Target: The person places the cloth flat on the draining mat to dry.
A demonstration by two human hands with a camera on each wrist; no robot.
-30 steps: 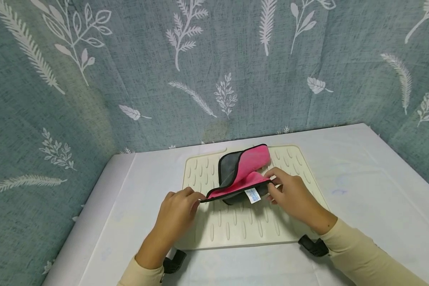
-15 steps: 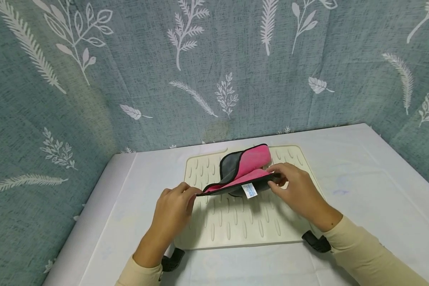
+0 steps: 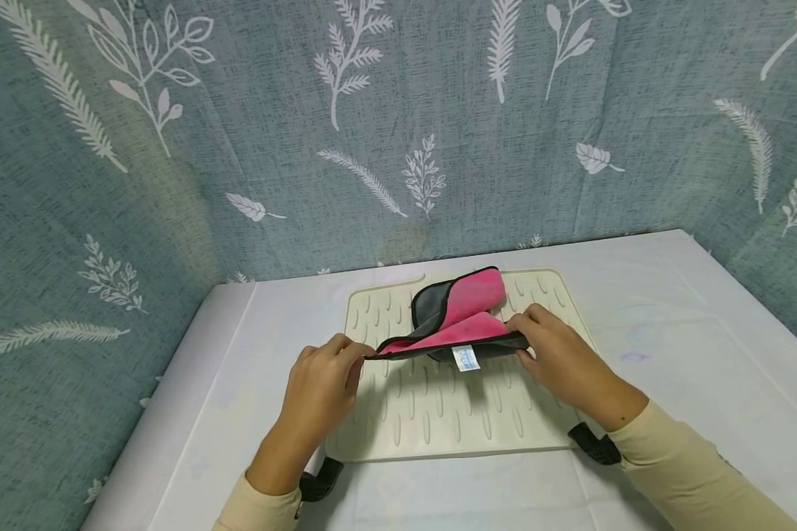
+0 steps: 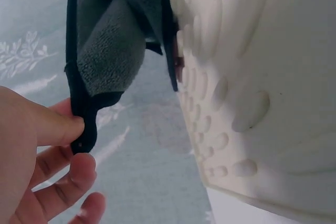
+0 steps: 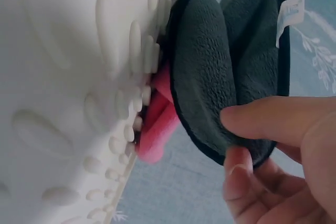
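A pink and grey cloth (image 3: 471, 299) with black edging lies partly bunched over a cream ribbed mat (image 3: 438, 431). Its near edge is lifted and stretched between both hands, and a white tag (image 3: 466, 358) hangs from that edge. My left hand (image 3: 325, 383) pinches the left corner; in the left wrist view, thumb and finger hold the black border of the grey cloth (image 4: 113, 51). My right hand (image 3: 561, 361) pinches the right end, its thumb pressed on the grey side (image 5: 202, 72) in the right wrist view. The far part of the cloth rests on the mat.
The mat lies on a table with a white cover (image 3: 664, 354). A blue-green curtain (image 3: 272, 162) with white leaf prints stands behind and at the sides. A black strap piece (image 3: 594, 444) shows under the right wrist, another black piece (image 3: 322, 479) under the left.
The cloth's near edge has been raised a little and drawn tauter. My right hand has moved slightly right and taken a fuller hold of its end; my left hand has risen slightly.
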